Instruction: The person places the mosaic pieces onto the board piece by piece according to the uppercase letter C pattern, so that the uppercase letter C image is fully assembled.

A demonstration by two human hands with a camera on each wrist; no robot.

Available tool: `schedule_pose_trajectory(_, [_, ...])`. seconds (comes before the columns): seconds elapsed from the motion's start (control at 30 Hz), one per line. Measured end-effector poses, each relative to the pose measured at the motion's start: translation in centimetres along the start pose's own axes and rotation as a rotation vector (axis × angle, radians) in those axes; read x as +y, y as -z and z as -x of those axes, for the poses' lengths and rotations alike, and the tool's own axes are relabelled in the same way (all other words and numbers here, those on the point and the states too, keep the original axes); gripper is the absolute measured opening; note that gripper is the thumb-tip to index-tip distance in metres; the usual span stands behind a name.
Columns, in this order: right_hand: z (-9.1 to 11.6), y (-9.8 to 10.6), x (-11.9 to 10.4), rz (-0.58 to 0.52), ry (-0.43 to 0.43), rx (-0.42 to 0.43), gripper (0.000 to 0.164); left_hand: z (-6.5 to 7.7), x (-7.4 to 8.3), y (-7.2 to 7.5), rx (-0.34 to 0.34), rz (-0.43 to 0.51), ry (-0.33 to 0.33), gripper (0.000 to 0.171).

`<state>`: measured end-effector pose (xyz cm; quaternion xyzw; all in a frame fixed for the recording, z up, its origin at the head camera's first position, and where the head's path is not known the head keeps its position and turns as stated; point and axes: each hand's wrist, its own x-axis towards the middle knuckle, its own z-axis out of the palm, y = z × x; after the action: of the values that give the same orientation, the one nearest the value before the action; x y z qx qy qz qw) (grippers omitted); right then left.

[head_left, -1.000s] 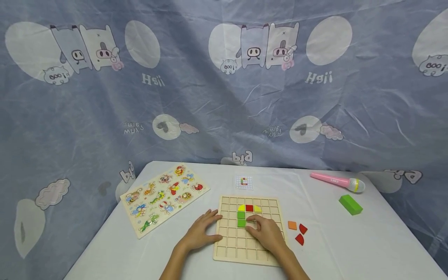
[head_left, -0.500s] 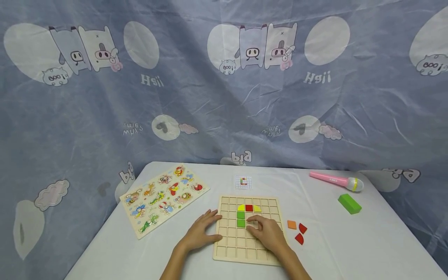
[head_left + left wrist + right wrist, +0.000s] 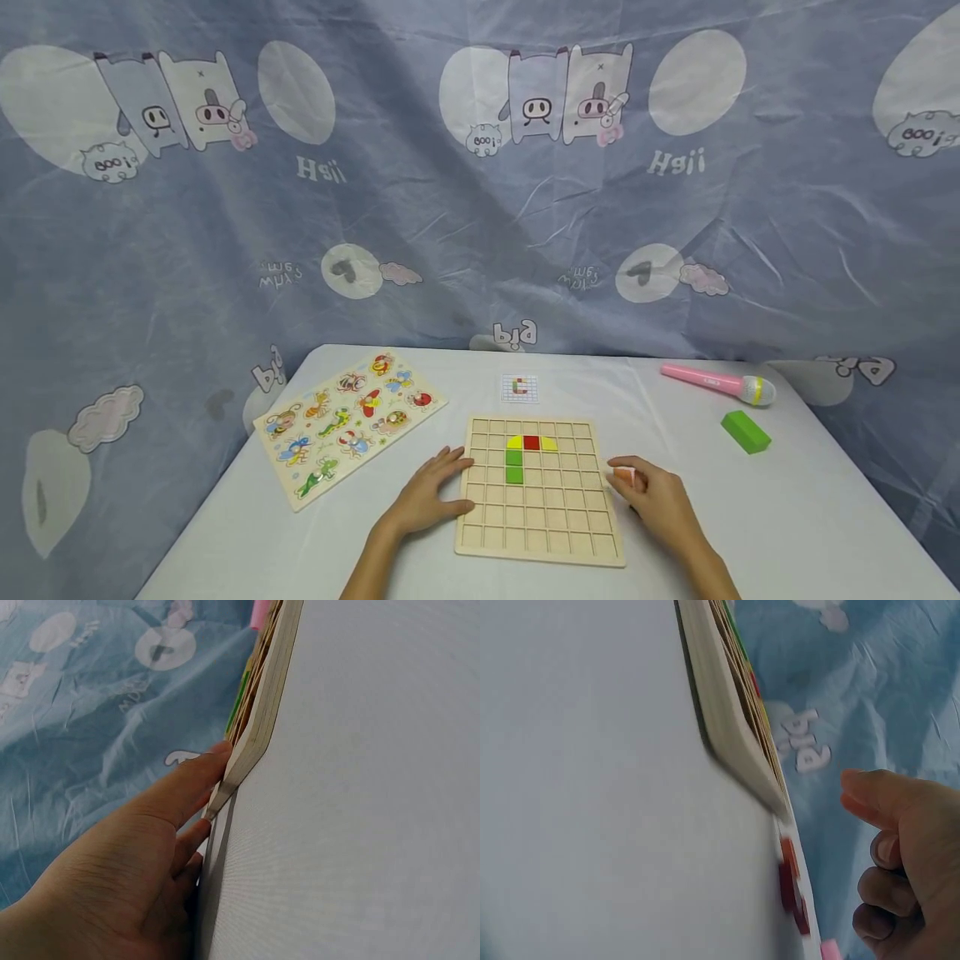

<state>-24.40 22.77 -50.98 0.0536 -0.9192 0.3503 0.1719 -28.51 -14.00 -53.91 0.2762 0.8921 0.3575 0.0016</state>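
Observation:
A wooden grid board [image 3: 540, 521] lies flat before me. Two green squares [image 3: 513, 466], two yellow corner pieces [image 3: 550, 444] and a red square [image 3: 531, 442] sit in its cells. Spread along the board's left edge, my left hand [image 3: 424, 495] touches it with thumb and fingers. My right hand [image 3: 660, 504] is off the board's right side, thumb and index apart above an orange square [image 3: 624, 474]. In the right wrist view that orange square [image 3: 790, 857] lies on the table below the hand. Red quarter-round pieces [image 3: 787, 886] beside it are hidden in the head view.
A small pattern card [image 3: 519, 388] lies behind the board. At the left is an insect picture puzzle [image 3: 348, 425]. Toward the right stand a pink toy microphone [image 3: 716, 383] and a green block [image 3: 746, 432]. A printed curtain [image 3: 480, 208] hangs behind the white table.
My right hand has left the middle of the board and moved right, over the loose pieces. The left hand stays at the board's edge. The pieces on the board look the same.

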Motion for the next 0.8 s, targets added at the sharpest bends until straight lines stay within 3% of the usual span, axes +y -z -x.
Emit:
schedule_pose_trajectory(0.17, [0.7,2.0,2.4,0.075,-0.034,0.041,0.023,0.2,0.0,-0.1,-0.001,0.009,0.008,0.068])
schedule_pose_trajectory(0.33, [1.3,3.0,3.7,0.135,-0.097,0.0,0.029,0.2,-0.2,-0.1,0.005,0.002,-0.009,0.069])
schedule_pose_trajectory(0.6, [1.1,2.9,4.4,0.16,-0.177,-0.085,0.036,0.0,-0.1,0.0,0.004,0.008,-0.011,0.068])
schedule_pose_trajectory(0.8, [1.0,2.6,4.6,0.179,-0.201,-0.095,0.035,0.1,0.0,0.1,0.001,0.022,-0.002,0.068])
